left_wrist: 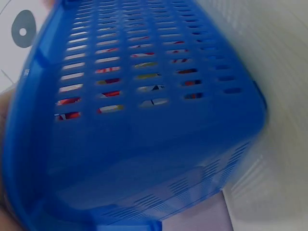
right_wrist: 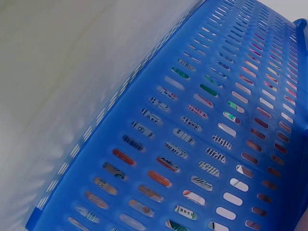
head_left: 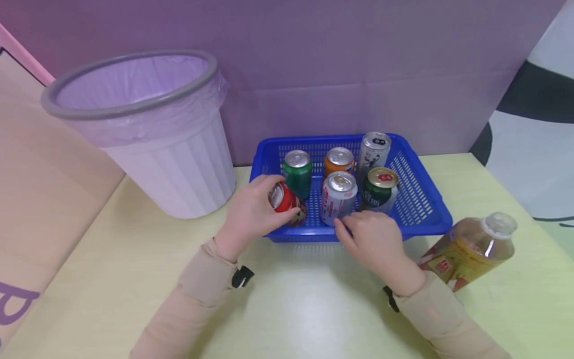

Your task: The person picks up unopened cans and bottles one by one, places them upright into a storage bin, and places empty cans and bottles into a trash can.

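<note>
A blue plastic basket (head_left: 430,219) stands on the table with several drink cans in it. My left hand (head_left: 253,207) grips a tilted red can (head_left: 287,202) at the basket's front left corner. My right hand (head_left: 374,242) holds the front rim, its thumb bent at the edge; its other fingertips are partly hidden. Close to that hand are a silver can with red lettering (head_left: 339,197) and a dark green can with a gold top (head_left: 379,189). Behind these stand a green can (head_left: 298,172), an orange can (head_left: 339,159) and a tall silver can (head_left: 373,154).
A white bin (head_left: 175,169) with a grey rim and a thin liner stands left of the basket. To the right, a large plastic bottle (head_left: 468,249) with a yellow label stands near my right wrist. A purple backdrop (head_left: 314,89) rises behind the table (head_left: 296,314).
</note>
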The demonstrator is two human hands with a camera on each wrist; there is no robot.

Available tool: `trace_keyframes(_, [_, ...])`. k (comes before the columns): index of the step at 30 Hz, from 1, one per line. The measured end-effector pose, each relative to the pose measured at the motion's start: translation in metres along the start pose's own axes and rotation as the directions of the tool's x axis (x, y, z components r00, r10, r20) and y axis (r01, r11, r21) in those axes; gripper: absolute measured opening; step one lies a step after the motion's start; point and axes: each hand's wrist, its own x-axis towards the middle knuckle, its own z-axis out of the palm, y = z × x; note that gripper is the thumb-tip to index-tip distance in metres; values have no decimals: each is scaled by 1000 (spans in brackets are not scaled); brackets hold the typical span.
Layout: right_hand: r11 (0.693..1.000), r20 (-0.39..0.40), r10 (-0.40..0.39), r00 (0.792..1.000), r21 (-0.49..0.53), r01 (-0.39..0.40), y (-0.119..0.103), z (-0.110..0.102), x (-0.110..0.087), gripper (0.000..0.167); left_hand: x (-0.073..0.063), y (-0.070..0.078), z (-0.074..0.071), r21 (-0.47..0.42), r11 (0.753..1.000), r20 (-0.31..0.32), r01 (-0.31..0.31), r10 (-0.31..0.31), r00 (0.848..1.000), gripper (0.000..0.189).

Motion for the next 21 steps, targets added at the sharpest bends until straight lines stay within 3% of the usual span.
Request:
trace_keyframes(8, [1000,18,6,1000,-4,-6,-1,-1,1,43,5,0,9,30,999,73,25,-27,997,60])
trace_keyframes(21, [1000,-29,-19,999,-4,19,1,1,1,41,12,2,12,83,995,177,54,-68,982,59])
